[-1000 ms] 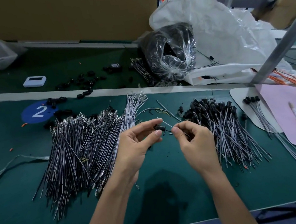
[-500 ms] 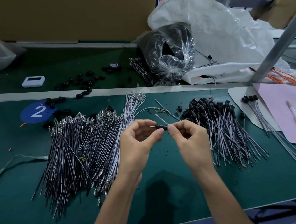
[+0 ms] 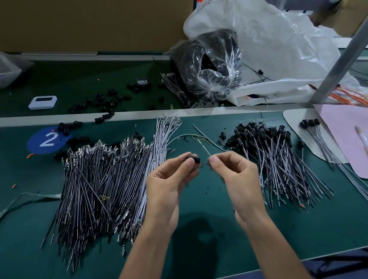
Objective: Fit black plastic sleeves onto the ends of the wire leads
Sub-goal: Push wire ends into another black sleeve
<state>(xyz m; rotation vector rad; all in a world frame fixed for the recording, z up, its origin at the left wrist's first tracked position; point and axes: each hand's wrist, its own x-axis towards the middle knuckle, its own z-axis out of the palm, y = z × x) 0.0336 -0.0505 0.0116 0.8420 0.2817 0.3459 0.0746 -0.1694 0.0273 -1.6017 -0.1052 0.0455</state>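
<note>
My left hand [image 3: 170, 183] pinches a small black plastic sleeve [image 3: 195, 159] between thumb and fingertips above the green mat. A thin wire lead [image 3: 205, 164] runs through the sleeve; its metal tip pokes out on the left side. My right hand [image 3: 236, 174] pinches the same lead just right of the sleeve. A big heap of bare leads [image 3: 105, 187] lies left of my hands. A pile of leads with sleeves fitted [image 3: 271, 151] lies to the right.
Loose black sleeves [image 3: 73, 140] lie near a blue "2" sticker [image 3: 46, 140] and beyond the white divider strip [image 3: 128, 114]. A clear bag of black parts [image 3: 210, 65], a white sack [image 3: 270, 41], a pink sheet [image 3: 365, 138] and a slanted metal post [image 3: 342, 53] stand at the back right.
The lead has gone through the sleeve, so its tip now sticks out on the left. Both hands stayed close together above the mat.
</note>
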